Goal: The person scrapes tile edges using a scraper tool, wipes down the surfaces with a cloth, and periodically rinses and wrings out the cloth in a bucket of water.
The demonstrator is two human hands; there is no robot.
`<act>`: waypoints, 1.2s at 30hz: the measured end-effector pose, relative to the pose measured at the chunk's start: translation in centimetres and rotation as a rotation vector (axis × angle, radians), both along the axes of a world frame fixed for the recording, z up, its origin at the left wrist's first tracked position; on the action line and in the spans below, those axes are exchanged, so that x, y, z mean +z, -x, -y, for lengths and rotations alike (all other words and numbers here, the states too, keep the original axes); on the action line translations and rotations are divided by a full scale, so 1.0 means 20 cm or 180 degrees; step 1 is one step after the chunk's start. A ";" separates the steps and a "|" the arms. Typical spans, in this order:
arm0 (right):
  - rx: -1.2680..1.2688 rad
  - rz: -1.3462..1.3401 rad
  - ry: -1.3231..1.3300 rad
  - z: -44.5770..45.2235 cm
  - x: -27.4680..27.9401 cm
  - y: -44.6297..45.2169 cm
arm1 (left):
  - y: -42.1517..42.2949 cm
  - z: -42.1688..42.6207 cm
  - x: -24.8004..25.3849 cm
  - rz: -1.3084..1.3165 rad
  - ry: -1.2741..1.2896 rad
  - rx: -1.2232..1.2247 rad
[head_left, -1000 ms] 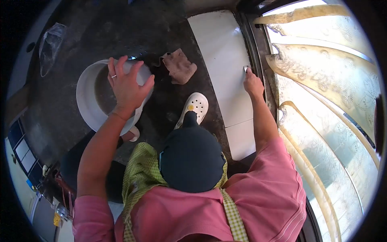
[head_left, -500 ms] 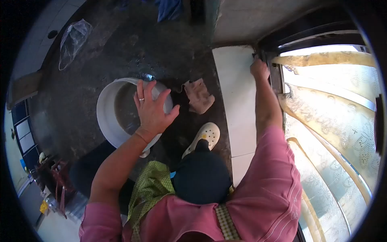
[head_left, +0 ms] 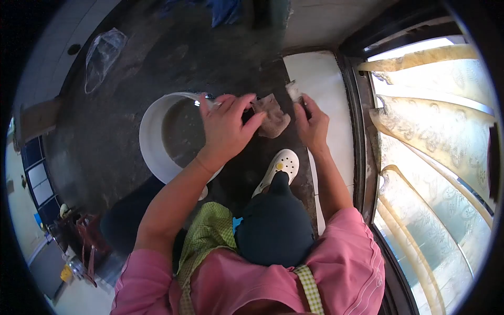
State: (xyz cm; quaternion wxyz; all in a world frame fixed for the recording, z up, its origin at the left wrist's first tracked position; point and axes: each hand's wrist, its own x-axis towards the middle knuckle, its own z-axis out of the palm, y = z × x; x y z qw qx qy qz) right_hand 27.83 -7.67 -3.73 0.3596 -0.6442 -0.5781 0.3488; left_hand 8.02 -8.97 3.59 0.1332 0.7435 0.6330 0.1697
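My left hand (head_left: 227, 126) is over the right rim of a white bucket (head_left: 149, 151) holding murky water. Its fingers are apart with nothing visible between them, and the thumb overlaps the near side of a brownish rag (head_left: 274, 119) on the dark floor. My right hand (head_left: 314, 126) is beside the white tiled ledge, fingers closed on a small pale-tipped piece (head_left: 293, 91). Blur and the fingers hide its exact kind.
The white tiled ledge (head_left: 328, 79) runs along a dark window frame (head_left: 361, 126), with lace curtains (head_left: 428, 121) behind it. A clear plastic bag (head_left: 106, 55) lies on the floor at upper left. A cream clog (head_left: 283, 165) is below the rag.
My right hand has come away from the far corner of the ledge, toward the rag, with the pale-tipped piece now showing. My left hand has shifted right, from over the bucket toward the rag.
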 end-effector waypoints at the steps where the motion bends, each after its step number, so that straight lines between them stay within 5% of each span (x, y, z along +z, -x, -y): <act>1: 0.0215 -0.0223 0.0144 0.03 0.05 0.03 | -0.03 -0.03 0.04 0.0558 0.0333 0.0120; 2: 0.0434 -0.0448 0.0297 0.06 0.08 0.06 | -0.04 -0.06 0.05 0.0543 0.0328 0.0176; 4: 0.0706 -0.0506 -0.0259 0.08 0.11 0.13 | -0.02 -0.10 0.06 0.1892 0.0941 0.0443; 8: 0.1040 -0.0255 -0.0963 0.09 0.14 0.21 | 0.10 -0.02 0.08 0.2258 0.1095 0.0679; 10: 0.1515 0.0520 -0.1311 0.10 0.19 0.24 | 0.18 0.06 0.05 0.2438 0.1204 0.0775; 18: 0.2328 0.0434 -0.0548 0.20 0.20 0.35 | 0.27 0.33 -0.11 0.2927 0.1213 0.1533; 20: 0.2509 0.0429 -0.0396 0.23 0.20 0.38 | 0.28 0.36 -0.20 0.2823 0.1086 0.1650; 23: 0.2551 0.0462 -0.0282 0.24 0.21 0.38 | 0.38 0.34 -0.30 0.0578 -0.0666 0.0943; 25: 0.2600 0.0512 -0.0177 0.24 0.19 0.33 | 0.52 0.32 -0.29 0.4222 0.1168 0.3166; 26: 0.2034 0.0334 -0.0116 0.25 0.14 0.26 | 0.61 0.31 -0.37 0.4220 0.1185 0.3147; 28: 0.1121 0.0338 0.0399 0.26 -0.03 0.10 | 0.74 0.32 -0.58 0.1089 0.1549 0.2104; 29: 0.0586 0.0179 0.0470 0.28 -0.11 0.02 | 0.70 0.33 -0.52 0.0466 0.1818 0.1699; 33: 0.0465 0.1321 0.1275 0.42 -0.64 -0.26 | 0.77 0.46 -0.69 -0.0804 0.1556 0.1008; 35: 0.0686 0.1636 0.1677 0.45 -0.66 -0.23 | 0.70 0.43 -0.61 -0.1919 0.2903 -0.0118; 36: 0.0647 0.1925 0.0979 0.44 -0.62 -0.18 | 0.69 0.42 -0.60 -0.1926 0.2924 -0.0070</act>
